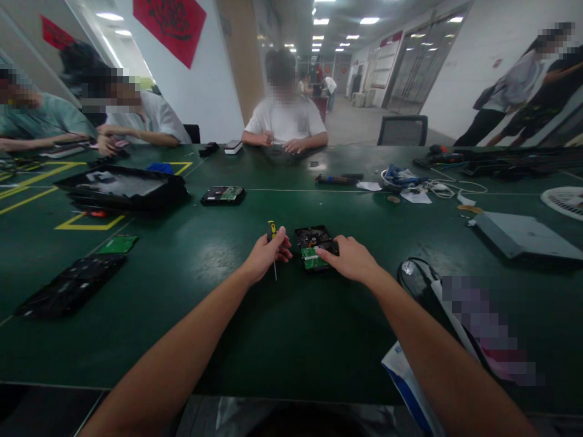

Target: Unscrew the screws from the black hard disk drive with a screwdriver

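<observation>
A screwdriver (pixel 272 228) with a yellow and black handle is gripped in my left hand (pixel 263 256), its thin shaft angled down toward me. Just to the right, a black hard drive (pixel 312 234) lies on the green table (pixel 228 340). A green circuit board (pixel 311 261) covers the near part of the drive. My right hand (pixel 355 257) grips the drive's right side, with the thumb over the board; its other fingers are partly hidden. The screwdriver is apart from the drive.
Another hard drive (pixel 223 195) lies farther back. At left are a black tray (pixel 122 188), a loose green board (pixel 117 244) and a flat black part (pixel 73 285). A grey metal box (pixel 528 237) and cables (pixel 449 188) lie right. A person (pixel 285 124) sits opposite.
</observation>
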`<state>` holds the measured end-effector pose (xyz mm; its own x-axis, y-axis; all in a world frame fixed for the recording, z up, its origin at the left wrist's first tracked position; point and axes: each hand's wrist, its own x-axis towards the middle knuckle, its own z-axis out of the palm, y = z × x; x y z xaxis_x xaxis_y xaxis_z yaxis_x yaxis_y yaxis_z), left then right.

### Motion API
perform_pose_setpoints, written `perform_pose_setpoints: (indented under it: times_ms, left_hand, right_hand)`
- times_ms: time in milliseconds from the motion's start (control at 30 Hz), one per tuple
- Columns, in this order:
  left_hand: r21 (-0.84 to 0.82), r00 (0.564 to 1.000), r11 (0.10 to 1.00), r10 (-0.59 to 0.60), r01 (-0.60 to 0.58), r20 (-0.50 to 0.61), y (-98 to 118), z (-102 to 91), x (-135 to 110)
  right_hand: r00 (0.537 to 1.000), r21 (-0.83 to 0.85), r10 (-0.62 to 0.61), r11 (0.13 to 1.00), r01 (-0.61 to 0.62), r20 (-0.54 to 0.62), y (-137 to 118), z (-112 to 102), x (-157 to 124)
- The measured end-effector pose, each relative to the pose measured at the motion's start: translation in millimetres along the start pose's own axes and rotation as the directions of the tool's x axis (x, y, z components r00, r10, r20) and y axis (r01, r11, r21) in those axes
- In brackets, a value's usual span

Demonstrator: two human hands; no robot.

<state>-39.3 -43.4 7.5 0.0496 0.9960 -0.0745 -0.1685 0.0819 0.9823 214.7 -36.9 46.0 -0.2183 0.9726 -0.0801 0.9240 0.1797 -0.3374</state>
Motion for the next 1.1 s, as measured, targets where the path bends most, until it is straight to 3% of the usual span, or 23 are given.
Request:
perform_pose_setpoints:
  times_ms: [167, 300, 467, 600, 833, 1100]
  left_hand:
    - [0.051, 0.984, 0.986, 0.160, -0.157, -0.078, -1, -3.5, 3]
    - [0.064, 0.980, 0.988, 0.151, -0.144, -0.132, 2, -9.8, 5]
    - [0.005, 0.954, 0.974, 0.224, -0.228, -0.198, 7, -11.0, 4]
    - [0.085, 0.964, 0.975, 0.216, -0.205, -0.153, 9, -10.8, 2]
    - [0.123, 0.931, 0.962, 0.268, -0.244, -0.247, 9, -11.0, 3]
    - [-0.039, 0.950, 0.970, 0.228, -0.242, -0.215, 0, -8.8, 9]
  right_hand:
    - [0.998, 0.037, 0.054, 0.998, -0.056, 0.044, -10, -3, -6]
    - [0.997, 0.004, 0.074, 0.997, -0.074, 0.031, -16, 1, -9]
    - [0.999, 0.025, 0.054, 0.998, -0.054, -0.004, -7, 8, -2]
    - [0.998, 0.041, -0.010, 0.999, 0.013, -0.057, 9, 10, 10]
    - [0.995, 0.052, -0.029, 0.998, 0.034, -0.099, 13, 15, 11]
    - [0.995, 0.039, 0.034, 0.999, -0.031, -0.094, 2, 16, 6]
